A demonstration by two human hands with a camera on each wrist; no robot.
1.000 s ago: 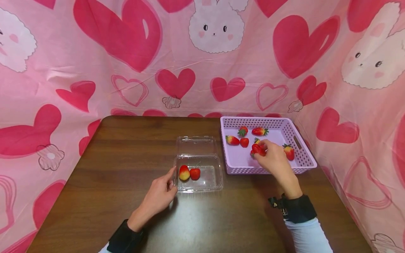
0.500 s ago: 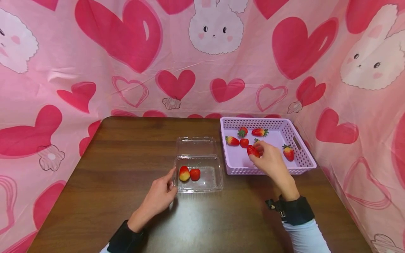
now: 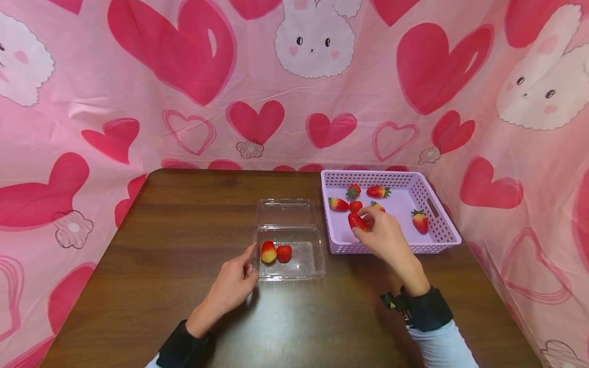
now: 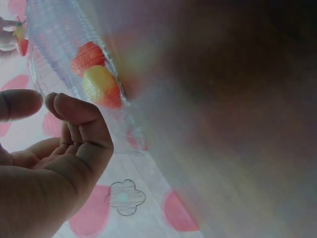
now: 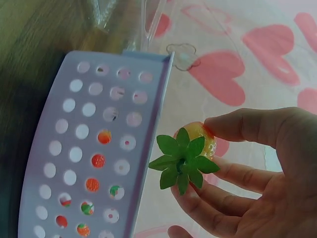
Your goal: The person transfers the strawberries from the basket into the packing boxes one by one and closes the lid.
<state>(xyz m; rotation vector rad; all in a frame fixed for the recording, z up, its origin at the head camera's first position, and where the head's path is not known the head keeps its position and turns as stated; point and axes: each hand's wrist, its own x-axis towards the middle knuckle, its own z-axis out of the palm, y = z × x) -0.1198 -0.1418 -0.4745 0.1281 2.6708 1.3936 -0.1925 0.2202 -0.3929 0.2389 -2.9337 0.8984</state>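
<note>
My right hand (image 3: 384,232) pinches a red strawberry (image 3: 356,222) over the front left part of the lilac basket (image 3: 391,247). In the right wrist view, the strawberry's green leafy cap (image 5: 183,161) faces the camera, with thumb and fingers around its yellowish end. My left hand (image 3: 232,281) holds the left edge of an open clear plastic clamshell box (image 3: 306,263), its thumb and curled fingers meeting at the rim in the left wrist view. Two strawberries lie side by side in the box: a red and yellow one (image 3: 269,252) on the left, a red one (image 3: 284,253) beside it.
Several more strawberries lie in the basket, among them one on the right (image 3: 420,222) and one at the back (image 3: 378,191). The box's lid (image 3: 285,211) lies folded back on the brown wooden table (image 3: 193,214). Pink heart-patterned cloth (image 3: 198,143) hangs behind and on both sides.
My right hand has moved left within the basket area, carrying the strawberry toward the basket's left side. My left hand and the clamshell box have stayed in place.
</note>
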